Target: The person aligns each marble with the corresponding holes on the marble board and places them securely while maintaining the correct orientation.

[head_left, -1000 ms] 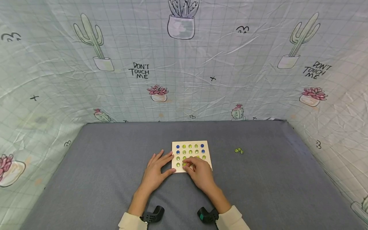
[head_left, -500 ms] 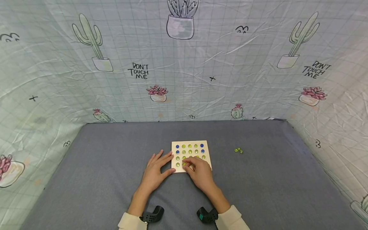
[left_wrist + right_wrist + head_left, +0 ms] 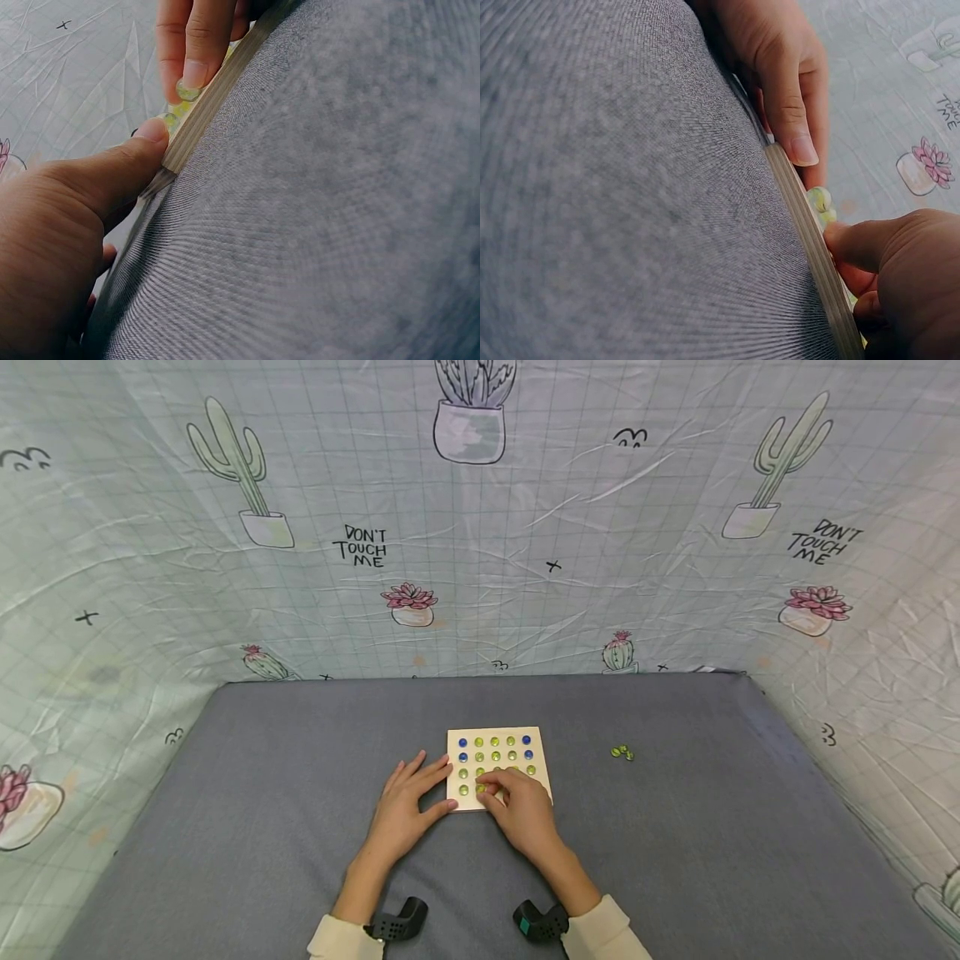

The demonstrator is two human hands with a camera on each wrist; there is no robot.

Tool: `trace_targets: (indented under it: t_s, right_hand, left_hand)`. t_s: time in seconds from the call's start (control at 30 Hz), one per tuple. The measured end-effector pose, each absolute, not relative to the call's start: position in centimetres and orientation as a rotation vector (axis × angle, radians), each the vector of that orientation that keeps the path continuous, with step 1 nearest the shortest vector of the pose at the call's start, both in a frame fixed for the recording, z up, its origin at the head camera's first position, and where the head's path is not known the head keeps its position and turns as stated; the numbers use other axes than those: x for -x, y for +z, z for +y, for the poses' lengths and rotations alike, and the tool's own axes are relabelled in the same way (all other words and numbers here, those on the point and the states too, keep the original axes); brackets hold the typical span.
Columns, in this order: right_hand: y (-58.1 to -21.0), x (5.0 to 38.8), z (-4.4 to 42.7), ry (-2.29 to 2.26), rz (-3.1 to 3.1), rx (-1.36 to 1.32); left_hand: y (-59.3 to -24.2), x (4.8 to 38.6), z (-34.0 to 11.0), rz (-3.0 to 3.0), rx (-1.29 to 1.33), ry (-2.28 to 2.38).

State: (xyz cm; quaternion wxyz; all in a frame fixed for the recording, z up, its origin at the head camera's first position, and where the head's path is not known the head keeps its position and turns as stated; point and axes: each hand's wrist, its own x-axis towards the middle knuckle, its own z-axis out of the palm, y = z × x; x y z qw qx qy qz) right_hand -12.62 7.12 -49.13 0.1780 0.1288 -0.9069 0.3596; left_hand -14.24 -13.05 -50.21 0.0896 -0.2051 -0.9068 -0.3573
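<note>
Board of beads under two hands, lower middle of the frame

The pale wooden board lies flat on the grey cloth, just below the centre of the head view. The left hand lies against its left side, palm down, fingers fanned and nearly straight; the thumb reaches out to touch the lower left corner. This hand's spread is wide, and it touches the board without closing round it. The right hand comes in from the lower right, wrist angled up and leftward, and covers the lower right part of the board. Its grip is narrow: thumb and finger pinch a yellow-green bead at the front row, second place from the left.

Compared with the picture a second ago, both hands keep the same pose and place on the board. The whole scene sits very slightly further left in the frame. The loose green beads, right of the board, lie as before, and the four blue beads remain in the upper corners of the board.

"DON'T TOUCH ME" can be read twice on the patterned curtain, at upper left of centre and at upper right.
</note>
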Motion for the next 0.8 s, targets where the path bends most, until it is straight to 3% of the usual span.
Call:
trace_targets:
  t_s: [0.8]
  right_hand:
    - [-49.1, 12.66, 7.2, 1.04, -2.571, -0.36]
  left_hand:
    - [-50.16, 14.2, -13.0, -2.706, 0.599, -1.063]
